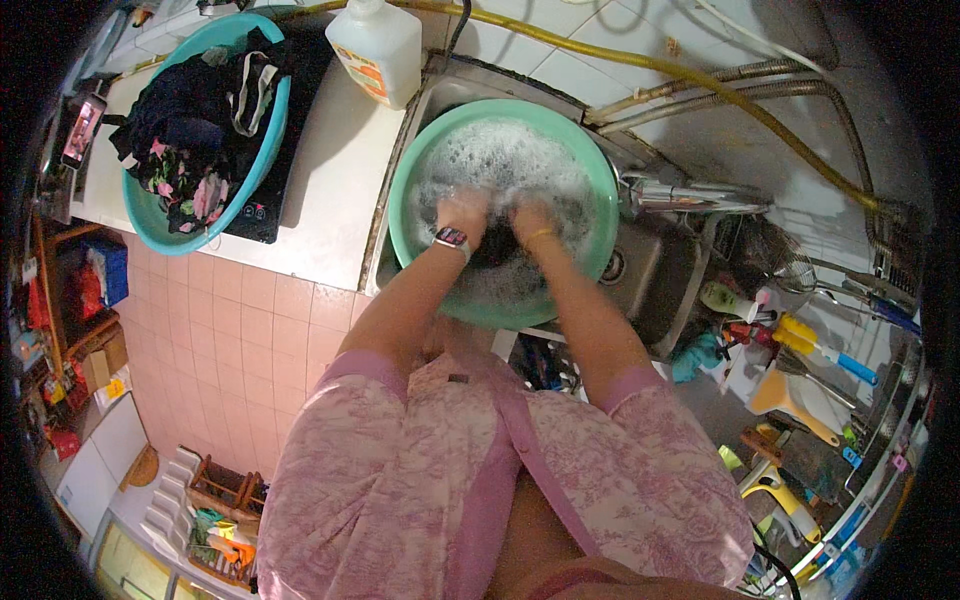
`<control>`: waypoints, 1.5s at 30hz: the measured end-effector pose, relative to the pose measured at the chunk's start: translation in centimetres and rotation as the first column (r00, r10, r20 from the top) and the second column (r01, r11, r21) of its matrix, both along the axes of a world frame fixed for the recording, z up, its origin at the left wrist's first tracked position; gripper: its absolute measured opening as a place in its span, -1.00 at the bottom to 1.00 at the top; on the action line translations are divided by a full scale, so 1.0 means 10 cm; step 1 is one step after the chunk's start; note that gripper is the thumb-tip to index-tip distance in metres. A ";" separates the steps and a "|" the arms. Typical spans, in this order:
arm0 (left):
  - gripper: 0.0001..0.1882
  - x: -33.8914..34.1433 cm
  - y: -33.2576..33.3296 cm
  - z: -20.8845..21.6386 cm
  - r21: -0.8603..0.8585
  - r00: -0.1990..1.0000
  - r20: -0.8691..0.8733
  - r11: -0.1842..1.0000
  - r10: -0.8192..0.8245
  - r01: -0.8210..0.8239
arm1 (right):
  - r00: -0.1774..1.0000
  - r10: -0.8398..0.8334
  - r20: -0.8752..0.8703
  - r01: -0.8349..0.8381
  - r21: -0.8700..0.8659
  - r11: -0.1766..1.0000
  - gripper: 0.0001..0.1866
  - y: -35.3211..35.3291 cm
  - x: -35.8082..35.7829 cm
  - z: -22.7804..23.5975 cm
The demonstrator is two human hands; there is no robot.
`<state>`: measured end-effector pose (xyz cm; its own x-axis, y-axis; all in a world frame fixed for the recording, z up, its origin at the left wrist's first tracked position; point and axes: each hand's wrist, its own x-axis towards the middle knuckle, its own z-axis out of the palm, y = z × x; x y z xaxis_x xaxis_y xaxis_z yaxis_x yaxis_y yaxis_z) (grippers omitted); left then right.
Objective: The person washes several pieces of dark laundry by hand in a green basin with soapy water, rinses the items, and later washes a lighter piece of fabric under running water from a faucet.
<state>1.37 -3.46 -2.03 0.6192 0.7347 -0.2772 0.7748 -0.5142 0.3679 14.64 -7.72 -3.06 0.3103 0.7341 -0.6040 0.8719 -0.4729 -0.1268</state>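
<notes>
In the head view, we have our left hand and right hand dipped into suds inside a round, pale-green plastic basin set in the stainless-steel sink. A dark, soaked mass, probably cloth, lies between them; foam and water hide our fingers, so we cannot tell whether they grip it. To the left, an oval turquoise plastic basin holds dark and floral fabric clothes. We judge the step to be hand-washing; the next move calls for a sure hold on the slippery mass.
</notes>
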 end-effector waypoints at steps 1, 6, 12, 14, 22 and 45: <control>-0.69 0.05 0.05 0.08 -0.048 0.999 -0.047 0.999 0.022 -0.024 | 1.000 0.002 0.028 -0.001 -0.020 1.000 -0.67 0.09 0.08 -0.06; -0.79 -0.01 0.17 -0.01 0.010 0.987 0.104 0.992 0.120 -0.122 | 0.987 0.003 -0.163 0.095 0.585 0.805 -0.77 0.06 0.36 -0.17; -0.70 -0.39 0.00 0.30 -0.332 0.730 0.483 0.873 0.483 -0.358 | 0.907 0.085 -0.413 0.270 0.723 0.636 -0.92 -0.33 -0.18 0.77; -0.51 -0.48 -0.02 0.40 -0.430 0.668 0.499 0.827 0.551 -0.361 | 0.912 0.064 -0.406 0.241 0.654 0.717 -0.90 -0.45 -0.37 0.96; -0.16 -0.43 -0.31 0.41 -0.357 0.892 0.234 0.887 0.387 -0.292 | 0.873 0.400 -0.280 -0.102 0.697 0.710 -0.80 -0.71 -0.55 0.77; -0.69 -0.65 -0.14 0.28 -0.485 0.518 0.580 0.777 0.629 -0.401 | 0.807 -0.415 -0.420 0.590 0.541 0.599 -0.86 -0.65 0.61 0.38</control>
<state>-5.15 -4.82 0.73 0.2351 0.9553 -0.1791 0.3295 0.0950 0.9394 20.74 -14.25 0.73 0.6671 0.7246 -0.1732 0.4211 -0.5585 -0.7147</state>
